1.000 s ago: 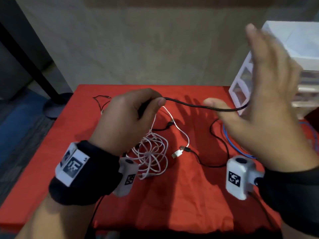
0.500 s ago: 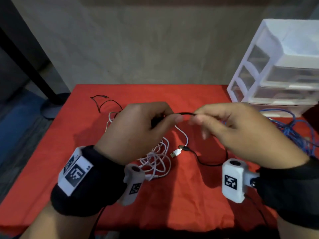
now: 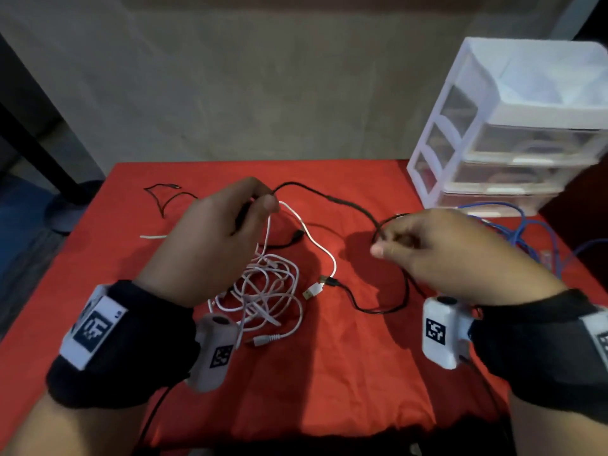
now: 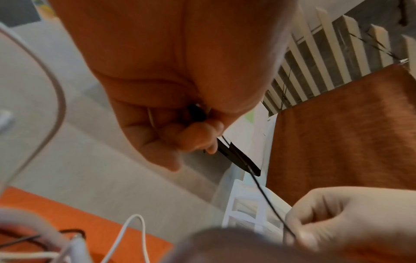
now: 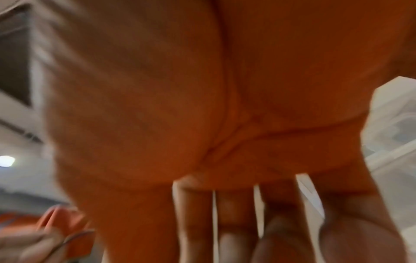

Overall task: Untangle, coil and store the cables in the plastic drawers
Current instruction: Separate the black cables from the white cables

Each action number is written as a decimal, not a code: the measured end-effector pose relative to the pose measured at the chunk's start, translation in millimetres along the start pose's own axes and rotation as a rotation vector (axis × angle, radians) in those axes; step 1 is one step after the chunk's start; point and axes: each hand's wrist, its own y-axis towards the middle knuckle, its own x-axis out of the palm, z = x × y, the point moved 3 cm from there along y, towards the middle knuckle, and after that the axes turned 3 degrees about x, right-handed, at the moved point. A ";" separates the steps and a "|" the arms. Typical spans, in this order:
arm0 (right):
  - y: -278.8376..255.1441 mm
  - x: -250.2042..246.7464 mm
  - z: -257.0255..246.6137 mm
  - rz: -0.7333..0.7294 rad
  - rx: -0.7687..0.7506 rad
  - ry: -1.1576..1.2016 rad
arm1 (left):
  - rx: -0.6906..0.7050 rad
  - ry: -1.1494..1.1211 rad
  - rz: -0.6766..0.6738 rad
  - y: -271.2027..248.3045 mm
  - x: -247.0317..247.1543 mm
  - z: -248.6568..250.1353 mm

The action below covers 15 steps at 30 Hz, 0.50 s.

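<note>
Fingers of both hands, left (image 3: 210,238) and right (image 3: 437,255), pinching black cable (image 3: 332,199), red tablecloth (image 3: 329,373), grey wall behind, white cable tangle (image 3: 266,291), blue cable (image 3: 519,232) by drawers (image 3: 513,133)

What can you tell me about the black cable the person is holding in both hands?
The black cable is thin, flexible and looks rubber-coated, with a slightly thicker section partway along. The left hand grips one end and the right hand pinches it further along, so the span between them hangs in the air above the red cloth. Past the right hand it loops down onto the cloth and ends in a small plug lying beside the white cable's plug.
</note>
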 end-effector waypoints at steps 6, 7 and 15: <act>-4.1 55.2 -0.9 -0.335 0.112 -0.192 | 0.019 -0.006 -0.216 -7.6 20.8 2.9; -5.1 59.1 -3.9 -0.336 0.106 -0.226 | 0.017 0.006 -0.236 -8.4 22.7 2.2; -6.2 62.8 -6.0 -0.322 0.061 -0.281 | 0.007 0.003 -0.289 -12.6 30.0 -2.1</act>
